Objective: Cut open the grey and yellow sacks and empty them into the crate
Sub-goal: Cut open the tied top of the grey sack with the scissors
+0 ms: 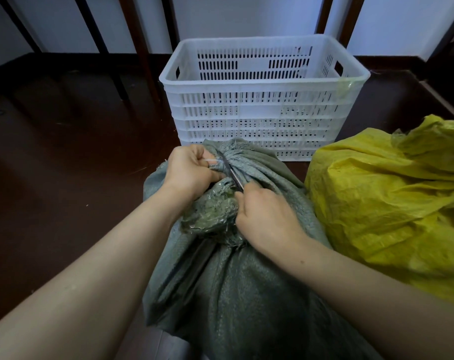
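Grey sack (246, 281) before crate (262, 84), neck tied | left hand (189, 170) pinches white tie (212, 160) | right hand (265, 216) curled round scissors (231, 172), blades at tie | yellow sack (389, 198) front-right of crate

I am looking down on a dark brown floor (64, 152), which is giving off a dull sheen. Several dark wooden posts (140, 48) are standing on it, slanting upward in this wide-angle view. Behind them a pale wall (389, 22) is running across the back.
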{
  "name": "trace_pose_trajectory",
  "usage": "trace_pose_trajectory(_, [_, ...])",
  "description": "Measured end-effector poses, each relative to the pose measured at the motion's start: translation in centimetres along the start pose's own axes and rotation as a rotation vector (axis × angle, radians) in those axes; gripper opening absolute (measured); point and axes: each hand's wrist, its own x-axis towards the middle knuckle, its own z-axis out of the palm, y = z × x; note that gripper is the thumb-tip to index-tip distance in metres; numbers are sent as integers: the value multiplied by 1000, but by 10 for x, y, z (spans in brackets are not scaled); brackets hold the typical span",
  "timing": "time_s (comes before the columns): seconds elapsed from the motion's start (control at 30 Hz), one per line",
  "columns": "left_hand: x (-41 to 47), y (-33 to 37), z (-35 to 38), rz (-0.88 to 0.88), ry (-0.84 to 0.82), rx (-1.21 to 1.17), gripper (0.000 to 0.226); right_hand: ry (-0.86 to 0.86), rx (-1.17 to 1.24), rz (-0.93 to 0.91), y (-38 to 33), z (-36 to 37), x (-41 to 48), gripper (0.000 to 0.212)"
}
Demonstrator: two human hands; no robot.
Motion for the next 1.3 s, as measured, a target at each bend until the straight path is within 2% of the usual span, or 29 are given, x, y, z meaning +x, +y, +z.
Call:
trace_pose_trajectory(0.17, [0,4,7,44,-11,35,39,-13,59,45,0,-5,12,17])
trace_pose_trajectory(0.33, [1,2,0,-23,21,-56,37,-2,65,13,-3,3,1,16])
trace_pose_trajectory(0.53, [-3,5,7,28,-9,-34,37,-10,79,57,-5,-3,14,12])
trace_pose_trajectory(0.73, [-2,5,0,-6,31,-105,37,10,64,22,-4,8,4,15])
trace_pose_trajectory(0.9, [-5,10,8,41,6,-74,38,20,87,43,-3,0,17,11])
trace_pose_trajectory(1.07, [-4,8,1,-40,23,-165,38,26,38,4,-2,9,4,19])
trace_pose_trajectory(1.2, [-5,11,10,-11,26,-131,38,18,77,47,-2,3,13,13])
trace_pose_trajectory(1.3, [-5,10,8,-22,21,-143,37,5,90,34,-3,1,20,20])
